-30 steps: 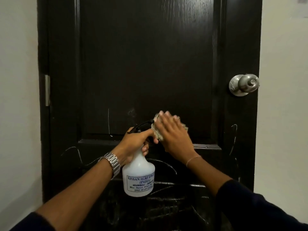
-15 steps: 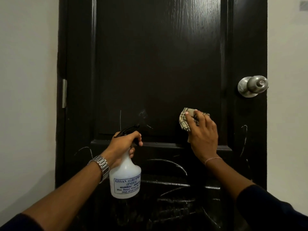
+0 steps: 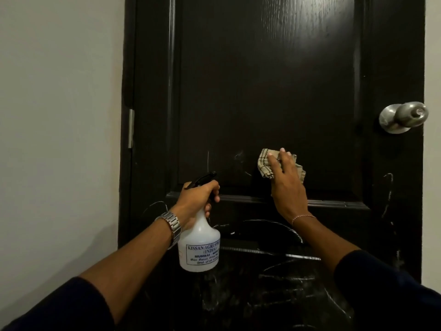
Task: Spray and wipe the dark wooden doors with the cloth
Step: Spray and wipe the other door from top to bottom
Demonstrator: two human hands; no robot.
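On the lower part of the door's (image 3: 267, 91) upper panel, the cloth (image 3: 266, 163) is being pressed flat by the right hand (image 3: 287, 185), having been swept rightward from beside the spray bottle (image 3: 199, 247), which is being gripped by the left hand (image 3: 196, 199); wiping is progressing, marks below are being left.

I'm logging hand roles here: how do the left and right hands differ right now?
The left hand curls round the spray bottle neck, off the door; the right hand presses the cloth flat against it. The left wrist wears a watch, the right a thin bracelet. Both sleeves are dark.
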